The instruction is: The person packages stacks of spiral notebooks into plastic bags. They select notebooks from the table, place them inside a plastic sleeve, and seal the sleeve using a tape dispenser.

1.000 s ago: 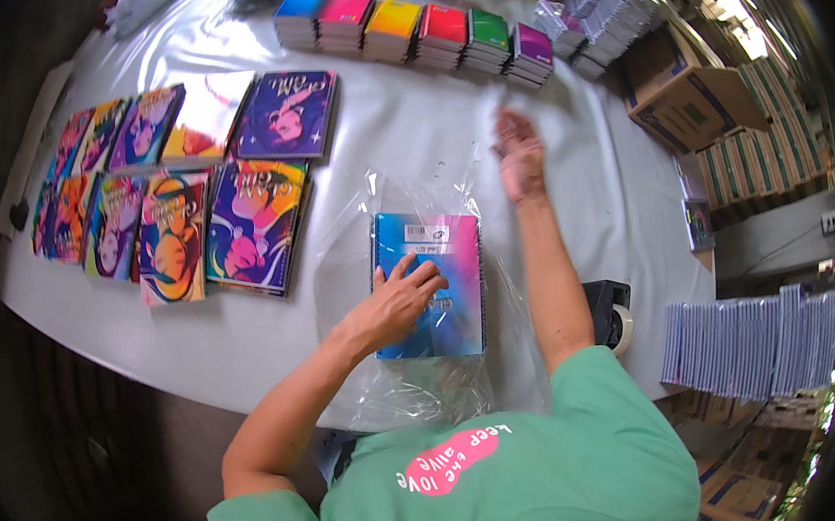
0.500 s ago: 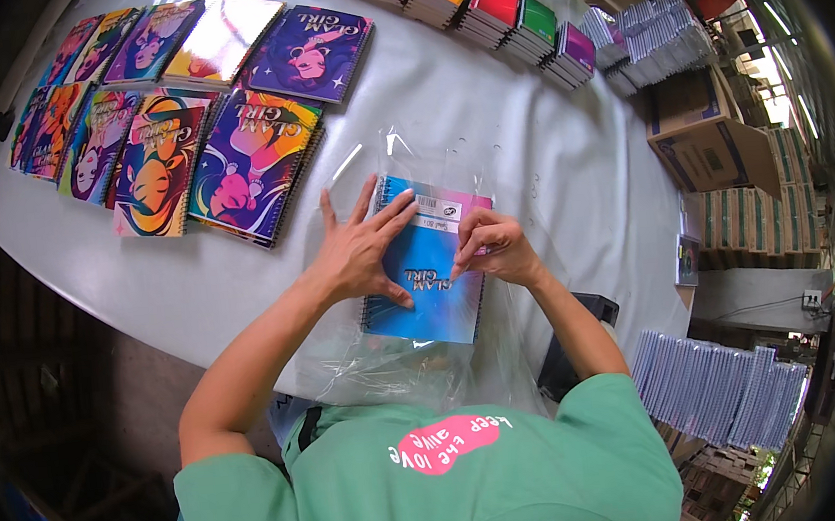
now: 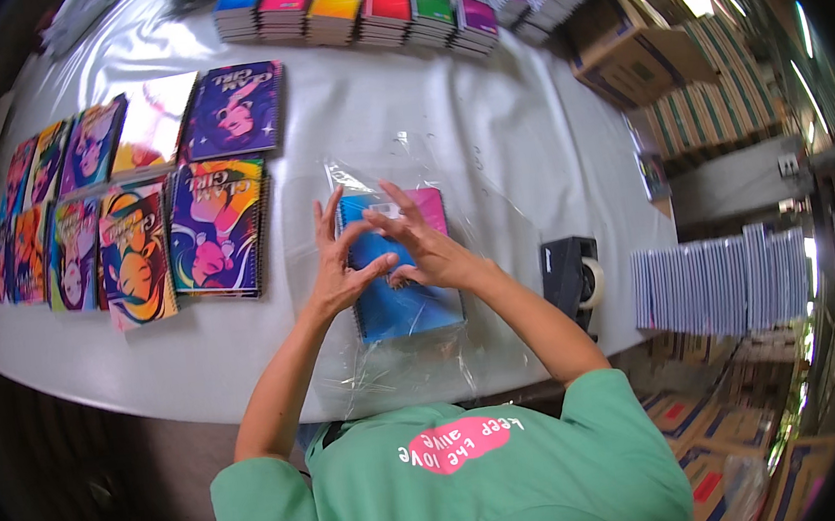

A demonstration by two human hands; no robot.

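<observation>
— Two big things first: the white worktop [image 3: 486, 133] and, spread on it in front of the person, a clear plastic bag [image 3: 417, 361] with a blue and pink notebook [image 3: 406, 297] lying inside or on it; through the glare I cannot say for certain whether it is fully in.

— What could go wrong?

— As I judge it, the film is thin and slack, and it hangs toward the near edge of the worktop. If the hands push unevenly, the bag could crease, or the notebook's corner could catch and tear it. The spiral edge on its left side could also snag the film.

— And the hands?

— Both rest on the notebook's upper half. The left hand [image 3: 337, 263] lies flat with fingers spread wide, holding nothing, only pressing. The right hand [image 3: 427, 250] crosses beside it, fingers bent; whether its grip pinches film or a small white label, I cannot tell.

— Anything nearby at risk?

— A black tape dispenser [image 3: 571, 271] stands just right of the bag, and a sweeping elbow might knock it. The bright cover notebooks [image 3: 219, 229] lie well apart to the left.

— What differs from half a second ago?

— The hands now sit closer together, overlapping near the top of the notebook, where earlier the right hand worked at its upper right corner.
</observation>
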